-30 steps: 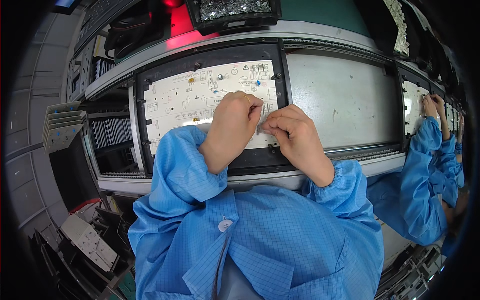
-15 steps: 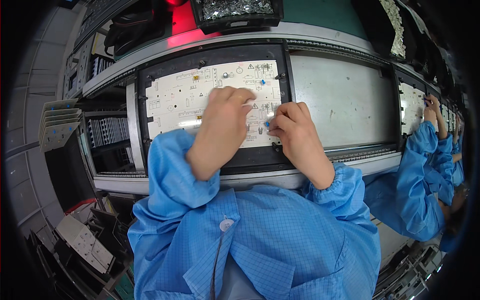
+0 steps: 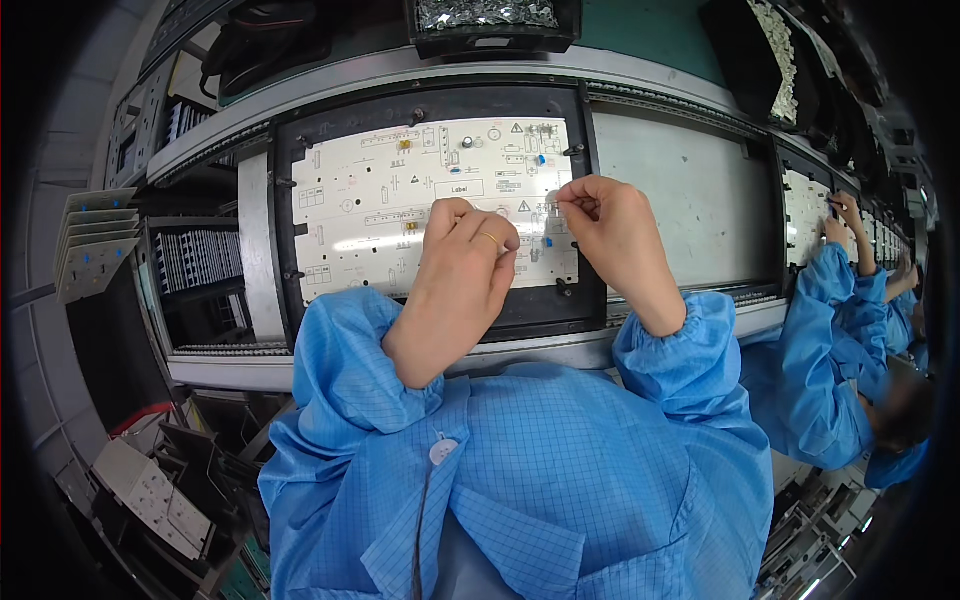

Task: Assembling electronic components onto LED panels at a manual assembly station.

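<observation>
The circuit board (image 3: 400, 200) lies flat in a black frame (image 3: 280, 200) on the conveyor line straight ahead of you, white with printed markings and a few small blue parts on its right half. Both of your hands are over its right lower portion, the board reaching out to the left and upward from under them.

Your left hand (image 3: 462, 270) rests on the board's lower middle, knuckles up, fingers curled under so the fingertips are hidden; a thin ring shows on one finger. Whether it holds anything I cannot tell. The forearm comes up from the lower edge at a slight rightward lean, in a blue sleeve (image 3: 350, 360) gathered at the wrist.

Your right hand (image 3: 610, 235) sits at the board's right edge, just beside the left hand but apart from it. Thumb and forefinger are pinched together at the upper left of the hand, over the board near one of the blue parts; what they pinch is too small to make out. The wrist bends inward, the forearm running down to the right.

Right of the frame the belt holds a bare grey plate (image 3: 690, 200). Farther right, another person in blue (image 3: 830, 380) reaches to a second board (image 3: 805, 215). A bin of small metal parts (image 3: 490, 20) sits above the line.
</observation>
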`<act>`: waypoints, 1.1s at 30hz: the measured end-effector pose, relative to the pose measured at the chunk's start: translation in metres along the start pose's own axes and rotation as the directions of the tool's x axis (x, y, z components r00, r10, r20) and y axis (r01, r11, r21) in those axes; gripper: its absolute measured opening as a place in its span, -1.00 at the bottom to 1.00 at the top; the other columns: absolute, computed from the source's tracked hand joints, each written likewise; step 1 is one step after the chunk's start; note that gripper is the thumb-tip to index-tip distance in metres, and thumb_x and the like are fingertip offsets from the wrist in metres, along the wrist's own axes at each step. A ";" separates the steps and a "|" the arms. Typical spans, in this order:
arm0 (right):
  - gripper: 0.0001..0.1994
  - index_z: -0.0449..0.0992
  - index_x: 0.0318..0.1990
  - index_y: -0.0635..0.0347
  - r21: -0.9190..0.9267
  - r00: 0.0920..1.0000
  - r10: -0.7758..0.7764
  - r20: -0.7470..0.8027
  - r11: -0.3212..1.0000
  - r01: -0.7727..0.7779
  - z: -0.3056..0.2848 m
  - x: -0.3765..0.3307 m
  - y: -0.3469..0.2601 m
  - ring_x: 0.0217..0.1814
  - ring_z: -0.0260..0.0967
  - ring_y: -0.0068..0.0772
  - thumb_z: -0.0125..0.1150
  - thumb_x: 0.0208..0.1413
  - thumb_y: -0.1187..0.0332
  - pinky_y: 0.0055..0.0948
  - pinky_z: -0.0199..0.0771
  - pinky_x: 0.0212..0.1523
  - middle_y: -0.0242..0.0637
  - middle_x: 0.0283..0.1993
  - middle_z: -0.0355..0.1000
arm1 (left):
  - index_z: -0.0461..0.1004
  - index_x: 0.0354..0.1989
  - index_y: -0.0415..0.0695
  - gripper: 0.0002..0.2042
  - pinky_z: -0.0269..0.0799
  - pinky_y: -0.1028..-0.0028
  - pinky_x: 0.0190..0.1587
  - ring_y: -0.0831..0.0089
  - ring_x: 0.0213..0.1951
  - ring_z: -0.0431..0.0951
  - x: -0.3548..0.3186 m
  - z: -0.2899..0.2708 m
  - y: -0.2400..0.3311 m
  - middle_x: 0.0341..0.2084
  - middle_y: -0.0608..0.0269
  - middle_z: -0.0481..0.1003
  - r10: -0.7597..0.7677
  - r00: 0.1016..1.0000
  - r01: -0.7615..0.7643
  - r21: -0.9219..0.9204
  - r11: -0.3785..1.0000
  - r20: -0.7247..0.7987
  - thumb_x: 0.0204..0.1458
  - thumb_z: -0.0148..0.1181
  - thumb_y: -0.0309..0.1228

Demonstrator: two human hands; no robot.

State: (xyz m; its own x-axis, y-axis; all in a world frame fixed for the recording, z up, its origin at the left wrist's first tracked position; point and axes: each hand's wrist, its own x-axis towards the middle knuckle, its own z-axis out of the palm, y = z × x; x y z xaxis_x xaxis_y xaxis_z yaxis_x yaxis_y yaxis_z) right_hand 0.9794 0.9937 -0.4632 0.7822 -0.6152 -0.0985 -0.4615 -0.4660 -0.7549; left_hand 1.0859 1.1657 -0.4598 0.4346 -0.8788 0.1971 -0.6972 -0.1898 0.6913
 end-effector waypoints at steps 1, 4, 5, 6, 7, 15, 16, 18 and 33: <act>-0.83 0.62 -0.20 0.45 -0.046 0.999 0.030 0.026 0.999 -0.029 -0.001 0.003 -0.001 -0.34 0.56 -0.43 0.25 0.07 0.55 -0.48 0.55 -0.27 -0.09 -0.35 0.60 | 0.54 -0.26 -0.19 -0.84 0.39 0.31 -0.03 0.15 -0.14 0.42 0.000 -0.002 0.001 -0.28 0.12 0.50 -0.045 0.998 0.043 -0.059 0.997 -0.031 -0.03 0.28 -0.64; -0.82 0.64 -0.22 0.44 -0.086 0.997 0.066 0.043 0.994 -0.062 0.000 0.008 -0.005 -0.34 0.56 -0.41 0.24 0.02 0.55 -0.46 0.55 -0.28 -0.09 -0.35 0.61 | 0.56 -0.21 -0.21 -0.85 0.45 0.38 -0.16 0.25 -0.29 0.49 -0.003 -0.009 -0.001 -0.33 0.11 0.53 -0.148 0.987 0.138 -0.138 0.981 -0.065 0.04 0.24 -0.63; -0.82 0.64 -0.22 0.44 -0.090 0.997 0.068 0.044 0.994 -0.064 0.000 0.009 -0.006 -0.34 0.56 -0.41 0.24 0.02 0.55 -0.46 0.55 -0.28 -0.09 -0.35 0.61 | 0.57 -0.18 -0.22 -0.85 0.47 0.40 -0.23 0.30 -0.36 0.51 -0.004 -0.010 -0.002 -0.35 0.10 0.53 -0.205 0.976 0.192 -0.153 0.969 -0.074 0.07 0.22 -0.62; -0.81 0.64 -0.23 0.44 -0.126 0.997 0.066 0.050 0.990 -0.059 0.001 0.011 -0.007 -0.36 0.56 -0.39 0.24 0.00 0.55 -0.45 0.55 -0.28 -0.08 -0.35 0.61 | 0.57 -0.18 -0.22 -0.85 0.47 0.40 -0.23 0.30 -0.36 0.51 -0.005 -0.011 -0.004 -0.35 0.10 0.53 -0.206 0.976 0.193 -0.158 0.968 -0.073 0.07 0.22 -0.62; -0.80 0.65 -0.23 0.43 -0.161 0.996 0.063 0.055 0.986 -0.054 0.002 0.012 -0.007 -0.37 0.56 -0.38 0.24 -0.03 0.55 -0.44 0.55 -0.29 -0.07 -0.35 0.61 | 0.58 -0.20 -0.24 -0.87 0.46 0.33 -0.17 0.20 -0.28 0.51 -0.005 -0.011 -0.007 -0.33 0.09 0.54 -0.202 0.974 0.182 -0.185 0.966 -0.098 0.07 0.21 -0.61; -0.83 0.56 -0.27 0.42 -0.270 0.996 0.070 0.057 0.962 -0.052 0.002 0.021 -0.026 -0.34 0.58 -0.30 0.21 -0.05 0.57 -0.39 0.54 -0.30 -0.12 -0.45 0.56 | 0.63 -0.21 -0.28 -0.84 0.46 0.27 -0.09 0.10 -0.19 0.52 -0.008 -0.020 -0.013 -0.31 0.04 0.59 -0.214 0.968 0.181 -0.222 0.958 -0.135 0.07 0.17 -0.62; -0.84 0.54 -0.26 0.42 -0.287 0.998 0.056 0.040 0.957 -0.043 0.003 0.021 -0.027 -0.34 0.57 -0.28 0.21 -0.05 0.57 -0.39 0.52 -0.31 -0.14 -0.47 0.55 | 0.63 -0.20 -0.29 -0.84 0.46 0.27 -0.09 0.09 -0.19 0.52 -0.009 -0.020 -0.015 -0.32 0.03 0.59 -0.230 0.963 0.196 -0.225 0.954 -0.139 0.08 0.17 -0.62; -0.83 0.54 -0.25 0.41 -0.259 0.999 0.034 0.019 0.965 -0.028 0.006 0.016 -0.018 -0.36 0.56 -0.26 0.23 -0.05 0.58 -0.37 0.51 -0.32 -0.13 -0.46 0.55 | 0.63 -0.19 -0.29 -0.83 0.46 0.27 -0.09 0.09 -0.20 0.53 -0.008 -0.020 -0.016 -0.32 0.03 0.59 -0.245 0.959 0.210 -0.227 0.951 -0.140 0.08 0.16 -0.62; -0.81 0.54 -0.32 0.26 -0.263 0.927 -0.366 -0.079 0.905 0.334 0.030 -0.048 -0.006 -0.11 0.26 -0.07 0.39 -0.14 0.58 -0.23 0.38 -0.11 -0.23 -0.20 0.39 | 0.62 -0.19 -0.31 -0.85 0.54 0.43 -0.25 0.31 -0.36 0.62 0.033 0.008 -0.015 -0.34 -0.02 0.60 -0.135 0.990 0.139 -0.124 0.982 0.044 0.08 0.25 -0.56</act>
State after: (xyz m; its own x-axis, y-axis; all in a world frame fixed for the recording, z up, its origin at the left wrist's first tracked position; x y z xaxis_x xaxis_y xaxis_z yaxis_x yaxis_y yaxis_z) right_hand 0.9572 1.0450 -0.4727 0.8610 -0.4505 0.2361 -0.2660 -0.7945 -0.5460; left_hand 1.1064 1.1358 -0.4693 0.4994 -0.8634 0.0714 -0.5534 -0.2545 0.7931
